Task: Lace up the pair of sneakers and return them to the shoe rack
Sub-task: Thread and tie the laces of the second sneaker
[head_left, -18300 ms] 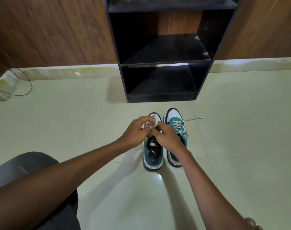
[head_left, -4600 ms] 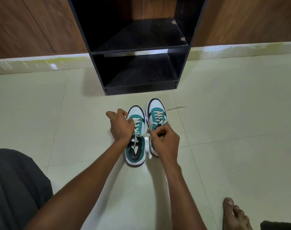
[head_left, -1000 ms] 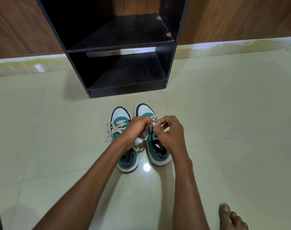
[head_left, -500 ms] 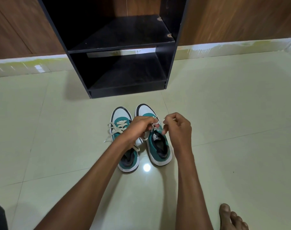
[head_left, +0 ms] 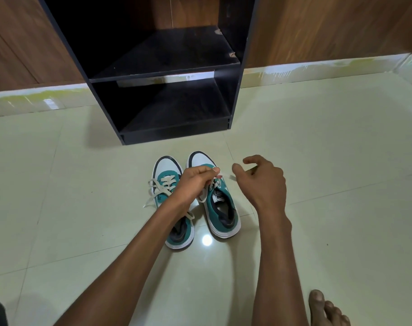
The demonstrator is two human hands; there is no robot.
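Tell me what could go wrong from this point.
The left hand alone pinches the right sneaker's lace; the right hand is open and off it, so the lace may slacken. The left sneaker's lace ends trail loose on the floor and could snag on the way into the shoe rack.

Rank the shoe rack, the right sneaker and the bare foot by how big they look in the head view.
1. Shoe rack, largest by far.
2. Right sneaker.
3. Bare foot, cut off by the frame edge and nearer the camera, so its place is unsure.
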